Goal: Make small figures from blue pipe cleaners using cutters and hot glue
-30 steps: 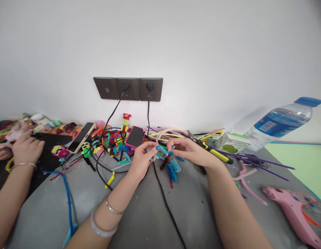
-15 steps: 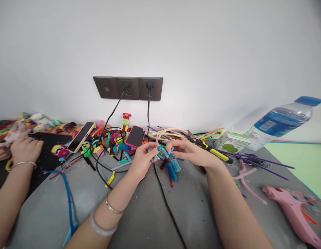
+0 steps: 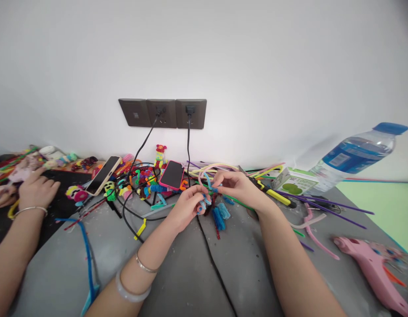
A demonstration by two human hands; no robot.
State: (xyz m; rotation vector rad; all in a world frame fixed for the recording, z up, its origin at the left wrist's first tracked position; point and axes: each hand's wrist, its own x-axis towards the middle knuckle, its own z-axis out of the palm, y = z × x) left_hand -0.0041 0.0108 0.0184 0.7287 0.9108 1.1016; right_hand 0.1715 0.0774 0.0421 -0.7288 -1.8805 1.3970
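Observation:
Over the middle of the grey table, my left hand [image 3: 189,206] is closed, fingers curled round a light blue pipe cleaner [image 3: 207,180]. One end of it arches up in a loop toward my right hand [image 3: 233,186], whose thumb and fingertips pinch it. Just below the hands lie folded blue pipe-cleaner bundles [image 3: 218,218], with a dark red stem beside them. Left of my hands, another teal folded bundle [image 3: 159,201] rests on the table. The part of the pipe cleaner inside my left palm is hidden.
A black cable [image 3: 213,264] crosses the table below my hands. Yellow-handled pliers [image 3: 276,196], a carton [image 3: 294,180], a tilted water bottle [image 3: 358,152] and a pink glue gun [image 3: 372,268] lie right. Phones [image 3: 172,175] and pipe-cleaner figures stand left, near another person's hand [image 3: 37,191].
My left hand has lowered slightly, and its fingers have curled in more. The blue pipe cleaner now bends up in a loop between my hands. The other person's hand has shifted a little.

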